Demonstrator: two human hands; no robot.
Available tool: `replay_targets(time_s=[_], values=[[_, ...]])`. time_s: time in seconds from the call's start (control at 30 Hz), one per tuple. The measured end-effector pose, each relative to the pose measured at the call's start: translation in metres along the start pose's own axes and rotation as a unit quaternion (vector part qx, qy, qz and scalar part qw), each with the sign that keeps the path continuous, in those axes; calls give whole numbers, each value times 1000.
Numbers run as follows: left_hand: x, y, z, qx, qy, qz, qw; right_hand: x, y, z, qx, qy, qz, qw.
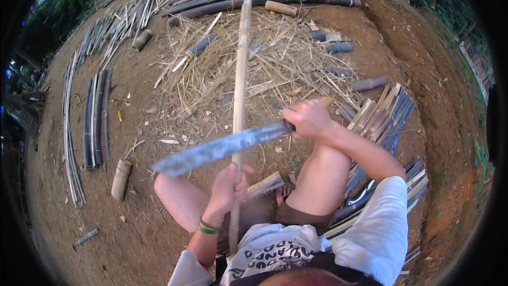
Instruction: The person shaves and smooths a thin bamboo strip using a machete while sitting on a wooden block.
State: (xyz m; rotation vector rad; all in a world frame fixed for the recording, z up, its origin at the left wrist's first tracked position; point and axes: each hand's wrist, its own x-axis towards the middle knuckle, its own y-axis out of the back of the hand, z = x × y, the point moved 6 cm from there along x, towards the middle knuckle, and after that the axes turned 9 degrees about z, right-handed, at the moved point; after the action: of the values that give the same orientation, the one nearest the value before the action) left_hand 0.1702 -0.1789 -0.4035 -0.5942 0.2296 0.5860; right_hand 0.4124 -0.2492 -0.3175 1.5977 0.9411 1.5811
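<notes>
My right hand (309,119) is closed round the wooden handle of a machete (225,145), whose long grey blade points left and lies across a bamboo strip (241,69). The blade is slightly blurred; whether it touches the strip I cannot tell. Below the blade, my left hand (231,185) grips the strip, fingers wrapped round it. The pale strip stretches from my lap away over the ground. Between my bent knees lies a short bamboo piece (264,185), partly hidden behind my left hand.
Bamboo shavings (201,79) cover the ground ahead. Long dark bamboo poles (259,2) lie at the back. Split strips (95,122) and a bamboo section (121,180) are on the left. More split bamboo (389,116) is stacked by my right knee. A trench (402,47) runs along the right.
</notes>
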Motion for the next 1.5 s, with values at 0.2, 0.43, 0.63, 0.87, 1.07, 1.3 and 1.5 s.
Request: replay_targets(time_s=[0.2,0.43,0.63,0.87,1.07,1.3,1.5], values=[[-6,-1,5,18,-26,16,999,24,30,70,-76,-106,65,989],[-9,-2,0,16,-13,-2,1000,18,28,43,-52,-81,41,995],[-5,-4,-7,-12,20,-19,1000,26,43,89,-121,-161,55,978],[-31,-6,-27,-30,62,-84,994,32,53,149,-192,-199,79,958],[-31,1,-24,43,-6,-60,997,14,88,224,-117,-358,203,904],[-10,3,-9,63,-20,8,998,8,56,93,46,-312,117,942],[7,-6,3,41,-11,26,999,-5,6,14,5,-49,25,998]])
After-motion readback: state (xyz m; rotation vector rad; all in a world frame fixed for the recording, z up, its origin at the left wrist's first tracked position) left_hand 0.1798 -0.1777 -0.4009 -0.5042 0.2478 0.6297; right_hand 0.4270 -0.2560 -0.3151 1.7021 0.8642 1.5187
